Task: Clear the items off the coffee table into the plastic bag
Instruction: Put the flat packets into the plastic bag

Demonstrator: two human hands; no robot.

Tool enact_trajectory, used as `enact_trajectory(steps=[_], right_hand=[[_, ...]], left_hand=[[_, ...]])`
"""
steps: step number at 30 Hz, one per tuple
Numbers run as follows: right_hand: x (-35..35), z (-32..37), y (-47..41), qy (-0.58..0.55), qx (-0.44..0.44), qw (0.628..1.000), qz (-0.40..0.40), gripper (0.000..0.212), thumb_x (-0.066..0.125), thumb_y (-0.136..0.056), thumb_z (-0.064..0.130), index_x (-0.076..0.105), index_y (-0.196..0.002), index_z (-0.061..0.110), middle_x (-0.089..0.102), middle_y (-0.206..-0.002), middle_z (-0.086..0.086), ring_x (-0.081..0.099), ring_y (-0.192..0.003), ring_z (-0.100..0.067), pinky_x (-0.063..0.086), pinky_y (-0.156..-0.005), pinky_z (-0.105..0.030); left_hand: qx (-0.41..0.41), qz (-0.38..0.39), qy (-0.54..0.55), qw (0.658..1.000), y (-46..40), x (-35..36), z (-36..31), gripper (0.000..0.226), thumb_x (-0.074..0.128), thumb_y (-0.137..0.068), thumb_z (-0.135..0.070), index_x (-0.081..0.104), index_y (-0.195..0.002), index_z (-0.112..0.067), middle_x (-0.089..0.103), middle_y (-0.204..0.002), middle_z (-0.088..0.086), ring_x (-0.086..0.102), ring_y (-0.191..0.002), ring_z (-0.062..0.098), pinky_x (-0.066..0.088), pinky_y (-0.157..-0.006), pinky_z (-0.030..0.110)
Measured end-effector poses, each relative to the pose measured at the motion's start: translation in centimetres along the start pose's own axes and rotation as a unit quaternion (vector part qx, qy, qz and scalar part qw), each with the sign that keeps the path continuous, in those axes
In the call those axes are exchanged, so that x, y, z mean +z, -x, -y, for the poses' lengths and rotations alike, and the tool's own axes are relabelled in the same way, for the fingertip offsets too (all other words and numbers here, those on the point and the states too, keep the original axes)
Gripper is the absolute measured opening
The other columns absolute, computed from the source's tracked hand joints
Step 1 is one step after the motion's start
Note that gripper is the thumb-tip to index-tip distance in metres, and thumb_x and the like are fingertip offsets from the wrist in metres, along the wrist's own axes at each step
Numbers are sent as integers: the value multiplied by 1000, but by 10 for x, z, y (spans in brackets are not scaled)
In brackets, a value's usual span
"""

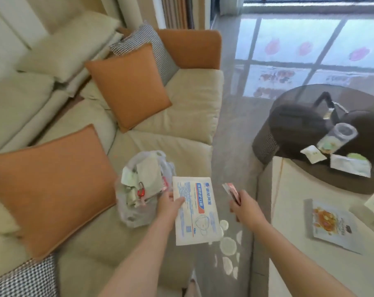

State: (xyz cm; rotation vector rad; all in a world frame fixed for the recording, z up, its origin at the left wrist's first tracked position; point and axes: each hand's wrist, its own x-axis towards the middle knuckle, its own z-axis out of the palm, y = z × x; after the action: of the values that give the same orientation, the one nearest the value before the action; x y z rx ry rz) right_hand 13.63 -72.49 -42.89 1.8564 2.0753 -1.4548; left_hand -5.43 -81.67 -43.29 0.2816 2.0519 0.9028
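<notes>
Left grip pinches a white mask packet right beside the plastic bag on the sofa; right grip holds reddish packets, I think, blurry.

Two forearms enter from bottom edge. Left forearm bare, no sleeve in view. Right forearm bare too. Left hand and right hand ungloved. No watch, ring, bracelet seen on wrists or fingers. Nails too blurred to tell. Rest of body out of view.
</notes>
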Motion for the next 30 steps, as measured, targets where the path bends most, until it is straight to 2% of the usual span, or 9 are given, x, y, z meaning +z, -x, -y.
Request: enact_trajectory(steps=[4, 7, 13, 17, 20, 22, 25, 28, 30], right_hand=[[60, 64, -25, 18, -23, 997, 67, 9, 46, -93, 17, 47, -98, 10, 61, -86, -10, 52, -65, -21, 46, -64, -34], [100, 104, -40, 29, -35, 991, 125, 12, 42, -92, 9, 50, -101, 11, 54, -73, -3, 51, -60, -15, 42, -55, -25], [159, 147, -72, 8, -6, 989, 146, 34, 41, -90, 0, 49, -122, 8, 56, -82, -4, 56, -63, -15, 45, -51, -23], [183, 166, -101, 33, -22, 990, 134, 42, 40, -92, 3, 40, -132, 12, 60, -98, -10, 63, -76, -24, 54, -61, -34], [205, 179, -134, 56, -41, 990, 119, 47, 37, -91, 3, 36, -137, 14, 60, -109, -11, 65, -92, -29, 56, -65, -38], [220, 189, -152, 62, -50, 990, 120, 43, 35, -92, 4, 38, -133, 16, 60, -104, -9, 65, -90, -29, 57, -66, -40], [236, 197, -174, 100, -74, 986, 111, 40, 36, -94, 7, 38, -132, 18, 59, -95, -2, 60, -82, -22, 51, -65, -36], [243, 202, -186, 136, -91, 975, 153, 46, 36, -97, 14, 29, -141, 19, 62, -108, -2, 56, -77, -15, 43, -62, -25], [244, 205, -189, 141, -110, 966, 185, 50, 37, -99, 17, 22, -147, 15, 60, -122, -8, 60, -99, -23, 48, -81, -28]], left_hand=[[-46, -71, 45, 995, -39, -68, 23, 8, 59, -92, -11, 54, -97, -14, 66, -97, 5, 68, -88, 25, 57, -82, 42], [-81, -100, 72, 989, -66, -101, 39, 5, 55, -93, -10, 55, -91, -15, 66, -94, 5, 67, -88, 27, 56, -84, 41], [-104, -125, 91, 983, -118, -137, 51, 12, 43, -93, -5, 53, -97, -10, 64, -100, 12, 64, -89, 30, 50, -73, 36], [-78, -135, 55, 986, -154, -147, 46, 26, 37, -93, -4, 56, -109, -12, 64, -109, 7, 60, -87, 24, 42, -63, 27], [-37, -152, 26, 987, -179, -149, 33, 35, 35, -93, -3, 56, -118, -14, 63, -115, 2, 59, -93, 22, 43, -70, 28], [-17, -194, -16, 981, -193, -150, 24, 36, 34, -94, -5, 56, -119, -17, 64, -115, 2, 60, -98, 25, 46, -75, 31], [1, -245, -151, 958, -210, -151, 14, 30, 37, -95, -13, 56, -117, -19, 66, -106, 2, 61, -95, 27, 45, -71, 33], [31, -211, -219, 952, -221, -139, 12, 34, 40, -95, -16, 54, -125, -22, 64, -115, 0, 59, -105, 24, 47, -79, 32], [29, -155, -183, 970, -227, -126, 17, 36, 44, -95, -22, 53, -130, -26, 65, -115, -3, 61, -108, 22, 50, -88, 33]])
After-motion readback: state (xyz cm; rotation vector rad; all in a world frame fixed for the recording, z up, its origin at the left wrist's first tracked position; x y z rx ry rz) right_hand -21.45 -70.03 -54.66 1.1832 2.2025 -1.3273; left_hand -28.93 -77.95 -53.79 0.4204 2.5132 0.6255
